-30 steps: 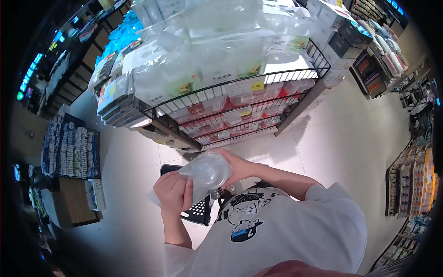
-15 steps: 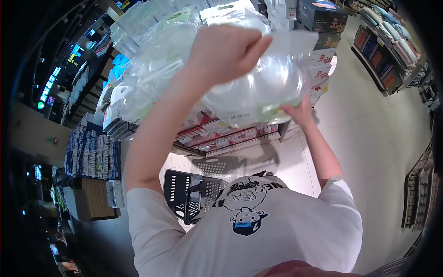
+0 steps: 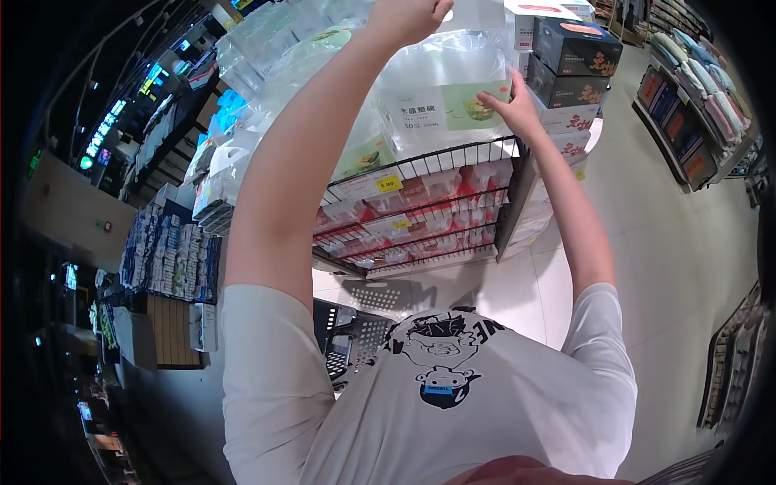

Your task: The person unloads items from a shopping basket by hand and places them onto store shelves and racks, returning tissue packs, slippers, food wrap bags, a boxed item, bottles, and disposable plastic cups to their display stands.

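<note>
A clear bag of plastic bowls point(image 3: 440, 65) with a green and white label stands upright at the front of the display's top. My left hand point(image 3: 406, 20) is closed at the bag's upper edge, partly cut off by the top of the view. With its thumb on the label, my right hand point(image 3: 520, 110) grips the lower right side; the other fingers are mostly hidden along the side. More clear packs point(image 3: 283, 77) are piled to the left, partly behind my left arm.
Below the bag, a black wire rack point(image 3: 453, 158) holds red and white packs with yellow price tags. Dark boxes point(image 3: 575, 50) are stacked at its right. A grey shopping basket point(image 3: 356, 339) is on the floor by my body. A fabric stand point(image 3: 695, 105) is across the aisle.
The bag of bowls has gone from tilted and blurred to upright on the display, its label now facing me. Both my hands have moved up and away from my body with it.
</note>
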Available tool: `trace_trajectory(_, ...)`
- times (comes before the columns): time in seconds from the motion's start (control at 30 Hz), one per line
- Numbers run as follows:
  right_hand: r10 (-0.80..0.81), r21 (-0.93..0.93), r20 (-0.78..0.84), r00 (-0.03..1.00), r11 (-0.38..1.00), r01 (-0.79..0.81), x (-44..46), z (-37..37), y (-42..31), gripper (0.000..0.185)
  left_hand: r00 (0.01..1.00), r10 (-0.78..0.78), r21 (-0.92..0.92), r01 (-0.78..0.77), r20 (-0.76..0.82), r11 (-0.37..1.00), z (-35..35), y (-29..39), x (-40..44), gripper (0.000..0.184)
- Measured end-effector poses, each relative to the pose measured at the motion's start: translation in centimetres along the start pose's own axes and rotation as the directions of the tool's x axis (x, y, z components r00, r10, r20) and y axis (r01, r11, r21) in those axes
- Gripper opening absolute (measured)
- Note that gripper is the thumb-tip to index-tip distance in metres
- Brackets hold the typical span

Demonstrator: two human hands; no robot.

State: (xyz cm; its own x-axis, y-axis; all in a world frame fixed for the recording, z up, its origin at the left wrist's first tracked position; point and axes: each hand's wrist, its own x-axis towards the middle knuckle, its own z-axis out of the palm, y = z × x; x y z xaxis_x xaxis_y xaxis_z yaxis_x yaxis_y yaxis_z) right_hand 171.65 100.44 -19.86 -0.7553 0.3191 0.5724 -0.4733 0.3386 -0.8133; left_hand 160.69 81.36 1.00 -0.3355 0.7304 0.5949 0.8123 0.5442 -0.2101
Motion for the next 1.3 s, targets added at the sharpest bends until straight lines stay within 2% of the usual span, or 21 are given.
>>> trace_trajectory(0.07,0.007,0.017,0.05,0.999,1.0,-0.008,0.5,0.2,1.5,0.092,1.0,-0.029,-0.028,0.029,0.013,0.999,2.9,-1.2,-0.7,0.047)
trace_trajectory(0.17,0.019,-0.127,0.03,0.999,0.992,-0.015,1.9,-0.1,2.9,0.085,0.997,-0.068,-0.062,0.065,-0.043,0.996,4.7,-2.2,-1.0,0.044)
trace_trajectory(0.27,0.013,-0.109,0.08,0.997,0.994,-0.005,3.0,-0.2,3.9,0.085,0.989,-0.106,-0.086,0.097,-0.102,0.992,5.4,-2.9,-1.3,0.043)
trace_trajectory(0.4,0.007,-0.158,0.084,0.996,0.987,0.006,2.0,-0.3,4.1,0.088,0.995,-0.091,-0.012,0.091,0.029,0.996,5.9,-2.3,-2.0,0.046)
trace_trajectory(0.47,0.14,-0.197,0.203,0.969,0.975,-0.1,0.0,-0.2,3.7,0.094,0.98,-0.059,0.065,0.048,0.188,0.997,6.0,-1.8,-2.8,0.05)
trace_trajectory(0.5,0.209,-0.349,0.228,0.951,0.929,-0.121,-0.9,-0.2,3.0,0.103,0.961,-0.078,0.079,0.059,0.266,0.995,7.1,-1.6,-3.5,0.05)
trace_trajectory(0.57,0.124,-0.406,0.233,0.965,0.913,-0.019,-2.2,0.2,2.2,0.106,0.924,-0.1,0.081,0.075,0.369,0.994,8.4,-1.0,-4.4,0.05)
trace_trajectory(0.63,0.056,-0.455,0.231,0.971,0.888,0.057,-2.9,0.3,1.5,0.106,0.93,-0.128,0.03,0.126,0.345,0.992,7.1,0.1,-4.6,0.05)
trace_trajectory(0.7,0.072,-0.42,0.121,0.99,0.908,-0.015,-3.0,0.5,1.5,0.104,0.952,-0.108,-0.045,0.126,0.285,0.991,7.2,0.3,-4.7,0.049)
trace_trajectory(0.73,0.062,-0.411,0.143,0.988,0.912,0.002,-2.9,0.7,1.7,0.104,0.951,-0.132,-0.03,0.146,0.281,0.989,6.6,0.6,-4.8,0.049)
trace_trajectory(0.8,0.039,-0.416,0.061,0.997,0.909,-0.01,-2.7,1.2,2.2,0.103,0.929,-0.152,-0.018,0.167,0.338,0.986,5.5,1.7,-5.2,0.047)
trace_trajectory(0.87,0.037,-0.355,0.056,0.998,0.935,-0.014,-3.9,1.9,1.6,0.101,0.997,-0.068,0.024,0.069,-0.044,0.997,7.0,2.2,-6.8,0.046)
trace_trajectory(0.97,-0.104,-0.39,-0.064,0.993,0.918,0.071,-7.3,1.8,1.7,0.088,0.934,0.113,-0.035,-0.132,-0.339,0.991,3.7,4.3,-11.2,0.042)
trace_trajectory(1.03,-0.111,-0.349,-0.101,0.989,0.935,0.069,-10.5,0.9,0.7,0.074,0.922,0.109,-0.199,-0.193,-0.371,0.961,0.2,5.8,-15.6,0.037)
trace_trajectory(1.07,-0.087,-0.314,-0.116,0.989,0.948,0.046,-12.5,0.6,0.8,0.067,0.942,0.075,-0.235,-0.158,-0.328,0.959,-0.7,6.3,-18.3,0.034)
trace_trajectory(1.1,-0.114,-0.288,-0.171,0.979,0.956,0.061,-14.7,0.4,1.7,0.049,0.959,0.037,-0.269,-0.116,-0.281,0.956,-1.2,6.7,-21.5,0.031)
trace_trajectory(1.13,-0.048,-0.232,-0.183,0.982,0.973,0.005,-17.3,0.0,2.4,0.026,0.978,0.036,-0.265,-0.091,-0.205,0.96,-1.6,6.8,-25.0,0.025)
trace_trajectory(1.17,0.04,-0.267,-0.187,0.982,0.959,-0.09,-19.9,-0.4,3.6,0.017,0.988,-0.039,-0.331,-0.013,-0.15,0.944,-2.2,7.5,-28.3,0.02)
trace_trajectory(1.2,0.255,-0.27,-0.169,0.952,0.917,-0.294,-23.1,-0.7,5.5,0.034,0.991,-0.112,-0.345,0.08,-0.075,0.935,-1.9,7.9,-32.1,0.018)
trace_trajectory(1.27,0.55,-0.126,-0.087,0.83,0.821,-0.557,-33.2,-1.7,16.3,0.041,0.945,-0.324,-0.298,0.323,0.047,0.898,-0.2,8.3,-39.6,0.018)
trace_trajectory(1.3,0.85,0.032,-0.08,0.52,0.524,-0.851,-38.3,-1.5,18.3,0.04,0.883,-0.453,-0.225,0.469,0.124,0.854,1.0,8.0,-44.0,0.017)
